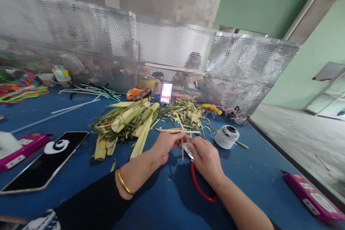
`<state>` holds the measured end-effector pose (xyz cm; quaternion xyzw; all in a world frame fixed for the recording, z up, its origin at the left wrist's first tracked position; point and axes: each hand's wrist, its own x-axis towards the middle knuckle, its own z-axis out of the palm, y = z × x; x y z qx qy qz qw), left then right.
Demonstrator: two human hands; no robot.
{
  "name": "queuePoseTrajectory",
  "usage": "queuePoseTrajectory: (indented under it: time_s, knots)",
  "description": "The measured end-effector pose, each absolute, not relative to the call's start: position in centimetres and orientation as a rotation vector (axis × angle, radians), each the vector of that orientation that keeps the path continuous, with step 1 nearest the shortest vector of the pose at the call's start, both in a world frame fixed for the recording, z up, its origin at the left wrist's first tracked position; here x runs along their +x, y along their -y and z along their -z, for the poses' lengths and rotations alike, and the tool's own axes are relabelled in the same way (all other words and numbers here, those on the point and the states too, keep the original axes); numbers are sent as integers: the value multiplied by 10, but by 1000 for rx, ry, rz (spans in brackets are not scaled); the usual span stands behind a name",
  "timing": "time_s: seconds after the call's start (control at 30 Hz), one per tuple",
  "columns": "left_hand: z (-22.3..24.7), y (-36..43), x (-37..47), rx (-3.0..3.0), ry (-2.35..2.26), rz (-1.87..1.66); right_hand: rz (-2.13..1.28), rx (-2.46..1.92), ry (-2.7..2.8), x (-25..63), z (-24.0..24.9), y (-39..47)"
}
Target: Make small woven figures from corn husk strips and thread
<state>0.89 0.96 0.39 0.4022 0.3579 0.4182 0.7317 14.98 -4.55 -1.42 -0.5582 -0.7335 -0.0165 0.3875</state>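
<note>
Near the middle of the table, my left hand pinches pale, narrow husk strips that cross each other, one upright and one roughly level. My right hand is closed round red-handled scissors, with its fingertips close to the crossed strips. A metal blade shows beside the right fingers, and the red handle loops out below the hand. Whether those fingertips touch the strips is hard to make out. Left of the hands lies a heap of green-yellow husks; behind them are shredded trimmings.
A white thread spool stands right of my hands. A large phone and a purple power strip lie left; another power strip is at right. A lit phone stands before the perforated metal screen.
</note>
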Motion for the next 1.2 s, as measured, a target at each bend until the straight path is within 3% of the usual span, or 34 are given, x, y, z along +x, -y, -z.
queuePoseTrajectory:
  time_s: [0.17, 0.6, 0.77, 1.0, 1.2]
  knots:
    - [-3, -9, 9, 932, -803, -811, 400, -1500, 1864, 163, 12, 39]
    - [7, -16, 10, 1266, -833, -778, 106, -1397, 2017, 148, 9, 51]
    - [6, -22, 6, 1251, -837, -727, -220, -1424, 1937, 149, 10, 50]
    - [-1, -19, 4, 1203, -804, -634, -984, -1401, 1155, 168, 9, 31]
    - [2, -12, 6, 1428, -871, -562, -1131, -1213, 959, 161, 10, 30]
